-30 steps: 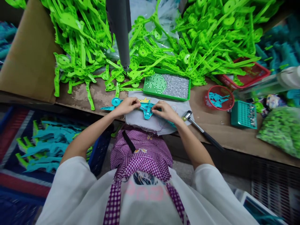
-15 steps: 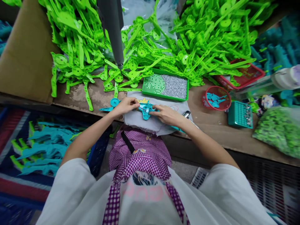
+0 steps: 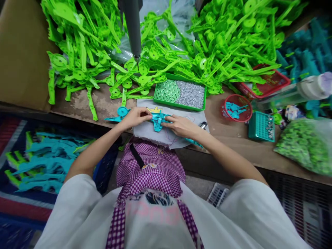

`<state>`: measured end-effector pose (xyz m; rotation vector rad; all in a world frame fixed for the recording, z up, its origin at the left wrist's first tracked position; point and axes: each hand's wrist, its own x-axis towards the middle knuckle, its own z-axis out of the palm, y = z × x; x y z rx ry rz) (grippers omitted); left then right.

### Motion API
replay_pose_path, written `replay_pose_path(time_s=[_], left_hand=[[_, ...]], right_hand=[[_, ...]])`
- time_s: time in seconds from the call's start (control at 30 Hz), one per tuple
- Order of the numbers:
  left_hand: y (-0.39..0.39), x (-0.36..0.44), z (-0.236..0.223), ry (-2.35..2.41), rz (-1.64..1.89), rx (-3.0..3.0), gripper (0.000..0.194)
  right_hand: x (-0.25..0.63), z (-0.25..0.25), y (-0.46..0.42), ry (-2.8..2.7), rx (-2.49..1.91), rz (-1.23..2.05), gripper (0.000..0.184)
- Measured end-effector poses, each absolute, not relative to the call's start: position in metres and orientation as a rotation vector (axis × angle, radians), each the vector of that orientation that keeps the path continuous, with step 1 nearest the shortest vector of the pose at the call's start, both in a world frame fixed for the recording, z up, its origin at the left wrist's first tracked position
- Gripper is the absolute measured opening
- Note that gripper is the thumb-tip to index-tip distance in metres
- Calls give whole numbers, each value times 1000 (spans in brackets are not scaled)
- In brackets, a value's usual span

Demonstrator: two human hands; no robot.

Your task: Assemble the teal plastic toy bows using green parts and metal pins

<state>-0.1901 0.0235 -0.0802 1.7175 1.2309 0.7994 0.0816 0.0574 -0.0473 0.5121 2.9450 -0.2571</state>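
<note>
While both hands meet at the teal part, steadiness matters most: the piece looks light and narrow, so it would probably skid or tip if pressed from one side alone. The left hand has its fingertips pinched at the part's left end; whether a smaller piece sits between them is too small to tell. The right hand grasps the right side, fingers laid along it. A good approach would be to let the right hand brace the body against the pale cloth and leave the fine work to the left fingertips, pressing straight down and never forcing a thin edge.

The part lies on that cloth, near the table's near edge and on the near side of the green tray. It is glossy teal, seemingly moulded plastic, roughly cross-shaped, with arms reaching left and right and a stubby end toward the person. Ridges and recesses show on its upturned face, though fingers cover both ends and the finest detail is blurred.
</note>
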Motion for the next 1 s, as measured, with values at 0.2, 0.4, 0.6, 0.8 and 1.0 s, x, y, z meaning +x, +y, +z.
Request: replay_pose_path(time_s=[0.2,0.4,0.6,0.8,1.0], left_hand=[[25,-168,-75,1248,927,2026,9],[34,-169,-87,1333,1128,1515,18],[16,-178,-73,1465,1229,1671,11],[27,-203,-92,1516,1232,1340,23],[39,-211,-100,1347,1255,983,32]], right_hand=[[76,-50,56,2916,569,-258,42],[83,-58,55,3000,645,-461,41],[88,-55,59,3014,742,-719,38],[105,-59,25,3127,1127,-744,47],[81,-71,27,3102,1360,-652,29]])
